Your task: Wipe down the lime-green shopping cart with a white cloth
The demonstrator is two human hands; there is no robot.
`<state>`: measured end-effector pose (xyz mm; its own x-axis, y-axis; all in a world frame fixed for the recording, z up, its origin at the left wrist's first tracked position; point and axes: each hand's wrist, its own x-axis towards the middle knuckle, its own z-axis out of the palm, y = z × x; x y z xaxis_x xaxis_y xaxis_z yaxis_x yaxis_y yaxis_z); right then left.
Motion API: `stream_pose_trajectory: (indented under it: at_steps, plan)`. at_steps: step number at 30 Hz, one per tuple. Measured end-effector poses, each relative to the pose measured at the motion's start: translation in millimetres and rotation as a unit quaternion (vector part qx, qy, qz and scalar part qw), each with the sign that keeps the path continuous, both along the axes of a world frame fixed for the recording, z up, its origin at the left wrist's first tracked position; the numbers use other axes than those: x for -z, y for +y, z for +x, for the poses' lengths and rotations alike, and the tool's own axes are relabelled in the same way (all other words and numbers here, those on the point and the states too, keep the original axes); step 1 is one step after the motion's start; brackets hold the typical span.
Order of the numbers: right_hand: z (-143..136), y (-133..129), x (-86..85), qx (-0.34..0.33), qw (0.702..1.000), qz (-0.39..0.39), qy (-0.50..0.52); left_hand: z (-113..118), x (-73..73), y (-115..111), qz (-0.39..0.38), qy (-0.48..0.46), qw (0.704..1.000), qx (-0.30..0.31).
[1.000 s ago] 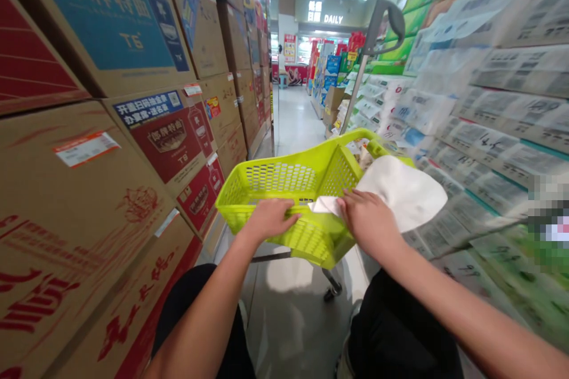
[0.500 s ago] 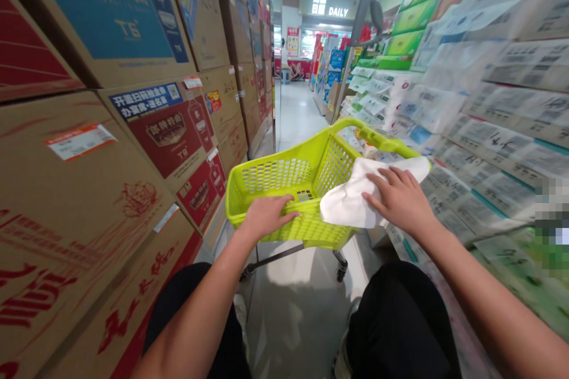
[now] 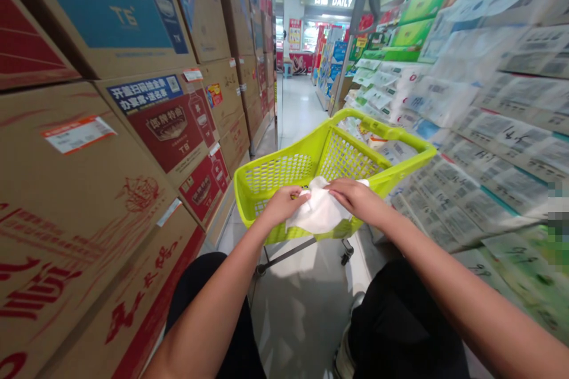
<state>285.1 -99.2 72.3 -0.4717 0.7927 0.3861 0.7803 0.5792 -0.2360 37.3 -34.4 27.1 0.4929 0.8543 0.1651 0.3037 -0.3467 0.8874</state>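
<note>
A lime-green wheeled shopping basket [image 3: 284, 174] stands in the aisle right in front of me. A white cloth [image 3: 317, 213] hangs over its near rim. My left hand [image 3: 282, 204] pinches the cloth's left edge at the rim. My right hand [image 3: 358, 198] lies on the cloth's upper right part, fingers curled over it. Both forearms reach forward over my knees in black trousers.
Stacked brown cartons [image 3: 111, 130] with red and blue labels wall the left side. Shelves of plastic-wrapped paper packs [image 3: 480, 118] line the right. The grey basket handle [image 3: 368, 3] rises at the far end. The aisle floor [image 3: 297, 112] runs ahead toward a "DAILY" sign.
The cloth was gathered from the basket's right rim back to the near rim. My right hand moved left with it, and my left hand went from the rim onto the cloth.
</note>
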Motion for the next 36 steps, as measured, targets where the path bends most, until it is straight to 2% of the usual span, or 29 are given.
stream_pose_trajectory:
  at_steps: [2,4,6,9,11,14,16,17,19,21,24,26,28,30,32,34,36]
  plan:
    - [12,8,-4.5,0.053,0.998,0.044,0.011,1,2.0,5,-0.083,-0.08,0.992,-0.054]
    - [27,16,-11.3,0.11,0.988,0.104,0.029,0,2.4,8,-0.144,-0.114,0.978,-0.1]
    - [41,23,-18.2,0.116,0.985,0.124,0.032,-1,2.5,9,-0.149,-0.11,0.976,-0.111]
    - [48,28,-23.6,0.039,0.999,0.037,-0.006,-1,3.9,9,-0.084,-0.071,0.986,-0.123]
    - [43,28,-22.4,0.025,0.998,0.015,-0.058,-2,4.5,6,-0.027,-0.031,0.992,-0.116]
    - [24,23,-15.0,0.085,0.983,0.078,-0.14,-3,3.0,-2,0.098,0.052,0.994,-0.004]
    - [9,19,-8.0,0.125,0.972,0.095,-0.173,-3,0.7,-9,0.169,0.121,0.976,0.067]
    - [3,17,-4.6,0.138,0.968,0.087,-0.189,-3,-0.5,-12,0.189,0.154,0.967,0.079]
    - [-2,16,0.4,0.16,0.961,0.055,-0.22,-1,-2.2,-17,0.204,0.198,0.957,0.054]
    - [5,20,1.6,0.19,0.951,0.033,-0.241,0,-2.7,-19,0.208,0.221,0.953,0.007]
    - [28,29,-1.5,0.259,0.93,0.05,-0.255,2,-1.9,-19,0.206,0.247,0.946,-0.039]
    - [37,32,-0.5,0.29,0.919,0.073,-0.258,3,-1.1,-20,0.208,0.248,0.946,-0.03]
    - [33,28,6.3,0.276,0.924,0.104,-0.245,4,-0.8,-21,0.209,0.231,0.95,-0.006]
    - [16,19,17.1,0.21,0.945,0.125,-0.219,7,-1.6,-24,0.207,0.207,0.956,-0.004]
    - [-5,8,26.5,0.142,0.964,0.114,-0.193,10,-4.2,-28,0.201,0.198,0.959,-0.035]
    - [-17,2,29.2,0.118,0.973,0.08,-0.182,12,-8.4,-33,0.19,0.244,0.948,-0.077]
    - [-11,4,23.1,0.128,0.971,0.047,-0.195,12,-12.9,-38,0.169,0.335,0.922,-0.1]
